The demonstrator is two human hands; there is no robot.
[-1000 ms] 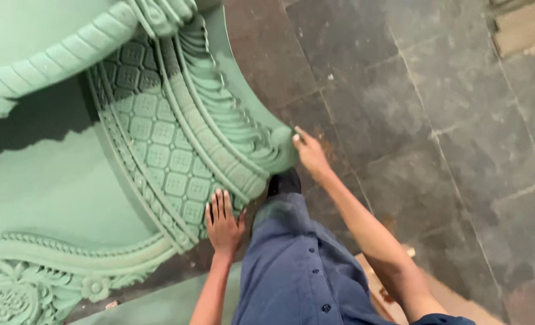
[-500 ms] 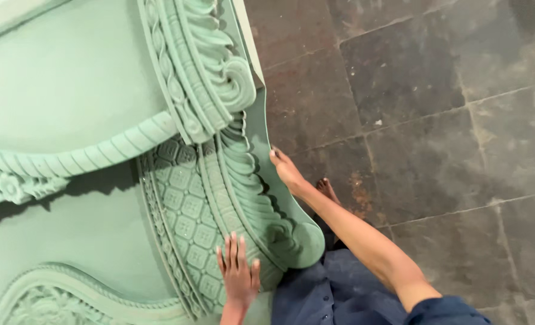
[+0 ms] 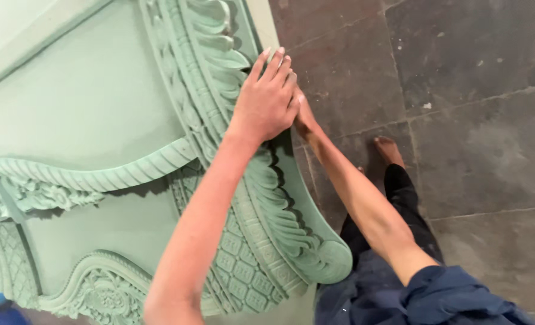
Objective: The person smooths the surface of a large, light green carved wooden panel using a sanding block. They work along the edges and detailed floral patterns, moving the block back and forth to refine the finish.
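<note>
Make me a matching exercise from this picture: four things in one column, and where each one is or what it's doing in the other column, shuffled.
Things:
1. left hand
2. right hand
3. bare foot
4. carved green panel

Places or states:
A. standing on the dark stone floor
B. mostly hidden behind the other hand, at the panel's edge
C. fills the left of the view, with scrolled leaf trim
D. fingers spread flat on the carved border

Pairs: 1-D, 2-B, 3-A, 4-C
</note>
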